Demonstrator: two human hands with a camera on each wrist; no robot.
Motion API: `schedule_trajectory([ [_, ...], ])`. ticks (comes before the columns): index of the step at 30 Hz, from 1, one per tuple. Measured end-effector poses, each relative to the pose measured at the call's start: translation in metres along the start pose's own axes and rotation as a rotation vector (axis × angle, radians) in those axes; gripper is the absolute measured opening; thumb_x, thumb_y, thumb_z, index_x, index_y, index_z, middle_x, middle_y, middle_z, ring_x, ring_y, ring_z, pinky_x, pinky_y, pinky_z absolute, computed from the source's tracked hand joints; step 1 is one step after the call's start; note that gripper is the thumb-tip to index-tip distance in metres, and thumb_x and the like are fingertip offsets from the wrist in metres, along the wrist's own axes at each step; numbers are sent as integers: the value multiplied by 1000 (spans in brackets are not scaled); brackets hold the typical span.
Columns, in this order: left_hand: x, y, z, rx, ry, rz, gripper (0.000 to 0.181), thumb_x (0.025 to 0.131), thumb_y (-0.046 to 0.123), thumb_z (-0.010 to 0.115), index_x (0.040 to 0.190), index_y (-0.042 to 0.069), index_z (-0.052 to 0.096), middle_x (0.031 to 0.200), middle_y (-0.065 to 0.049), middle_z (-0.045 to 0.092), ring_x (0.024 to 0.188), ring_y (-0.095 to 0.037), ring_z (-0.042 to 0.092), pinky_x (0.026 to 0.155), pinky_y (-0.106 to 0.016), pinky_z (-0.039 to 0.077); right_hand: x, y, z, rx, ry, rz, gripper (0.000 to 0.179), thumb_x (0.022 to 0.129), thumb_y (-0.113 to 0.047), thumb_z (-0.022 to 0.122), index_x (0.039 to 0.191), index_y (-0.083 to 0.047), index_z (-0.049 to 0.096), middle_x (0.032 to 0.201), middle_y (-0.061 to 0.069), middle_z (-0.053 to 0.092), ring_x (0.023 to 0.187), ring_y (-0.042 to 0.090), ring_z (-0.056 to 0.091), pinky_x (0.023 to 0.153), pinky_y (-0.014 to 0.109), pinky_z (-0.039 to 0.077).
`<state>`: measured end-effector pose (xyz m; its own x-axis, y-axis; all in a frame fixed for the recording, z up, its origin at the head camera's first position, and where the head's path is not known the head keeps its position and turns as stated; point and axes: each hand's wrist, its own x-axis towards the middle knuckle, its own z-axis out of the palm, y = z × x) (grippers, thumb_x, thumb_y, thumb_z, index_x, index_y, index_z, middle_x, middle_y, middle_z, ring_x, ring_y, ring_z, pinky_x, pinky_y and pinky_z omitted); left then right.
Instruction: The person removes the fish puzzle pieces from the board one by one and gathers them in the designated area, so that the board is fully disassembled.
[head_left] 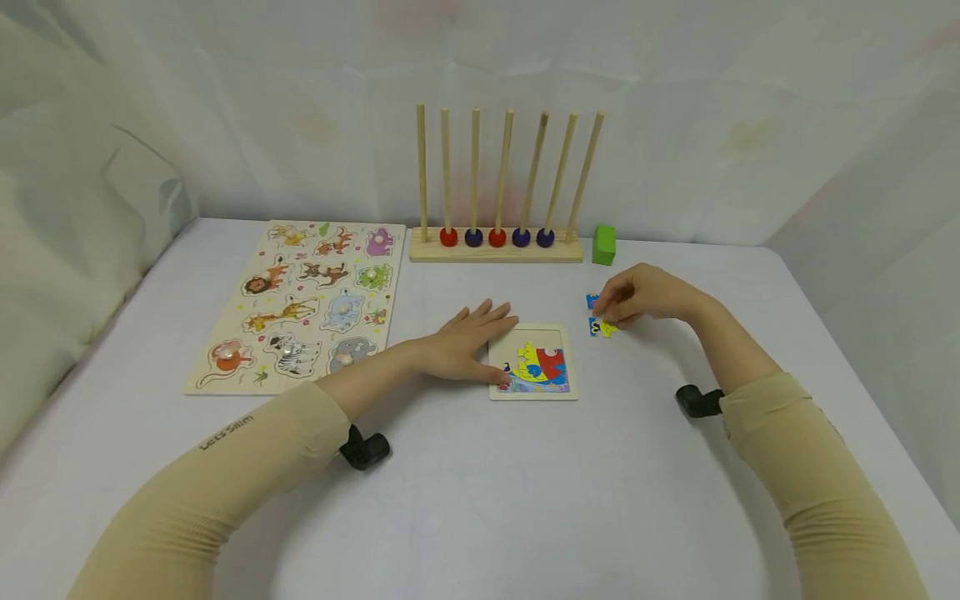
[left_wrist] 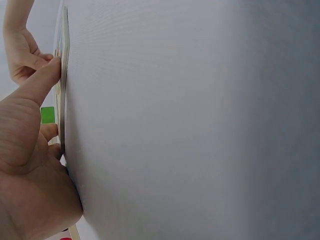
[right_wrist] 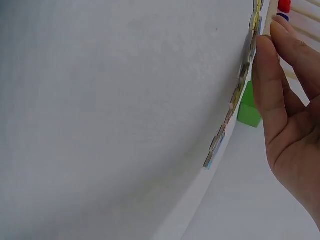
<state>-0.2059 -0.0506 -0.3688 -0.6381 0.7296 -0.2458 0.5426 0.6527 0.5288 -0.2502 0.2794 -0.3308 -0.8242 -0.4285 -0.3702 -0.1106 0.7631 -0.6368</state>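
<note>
Tray (head_left: 551, 337), square and wooden, meets spread left hand (head_left: 456, 347); right hand (head_left: 647, 292) curls over notched pieces (head_left: 595, 327), hold unclear

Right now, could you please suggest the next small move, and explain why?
Probably, lift one loose puzzle piece toward the small puzzle tray with the right hand: that hand is at the pieces, the left hand rests on the tray, and the tray's upper part shows bare wood.

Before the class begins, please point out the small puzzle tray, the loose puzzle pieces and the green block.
Small puzzle tray (head_left: 534, 397), head view, on its near rim.
Loose puzzle pieces (head_left: 595, 327), head view, on a blue part.
Green block (head_left: 603, 250), head view, on its front face.
</note>
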Motion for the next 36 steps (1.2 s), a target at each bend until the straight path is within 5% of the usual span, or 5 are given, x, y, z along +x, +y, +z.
schedule_trajectory([
  [8,0,-1,1,-1,0,-3,91,90,49,66,160,15,17,170,-6,1,157,-31,-7,127,-56,-3,1,-7,-1,-17,90,-21,19,94,-15,64,110,-10,73,91,7,67,80,18,61,70,27,53],
  [20,1,-2,1,5,-1,0,91,90,51,65,160,17,17,170,-5,2,157,-31,-7,127,-56,-3,5,-37,19,-30,94,-146,22,92,-17,68,111,-8,71,95,8,66,86,19,58,76,27,53],
  [26,1,-2,1,0,-6,-3,91,90,51,65,160,16,17,170,-5,2,157,-31,-8,127,-56,-3,9,-50,31,-74,46,-225,22,91,-20,69,111,-10,70,94,6,67,85,18,60,74,27,51],
  [36,1,-3,1,6,-2,1,91,90,51,65,159,15,18,170,-6,2,157,-32,-7,126,-57,-3,13,-67,50,-77,-67,-218,22,87,-19,71,109,-17,70,91,1,65,89,18,62,77,32,49],
])
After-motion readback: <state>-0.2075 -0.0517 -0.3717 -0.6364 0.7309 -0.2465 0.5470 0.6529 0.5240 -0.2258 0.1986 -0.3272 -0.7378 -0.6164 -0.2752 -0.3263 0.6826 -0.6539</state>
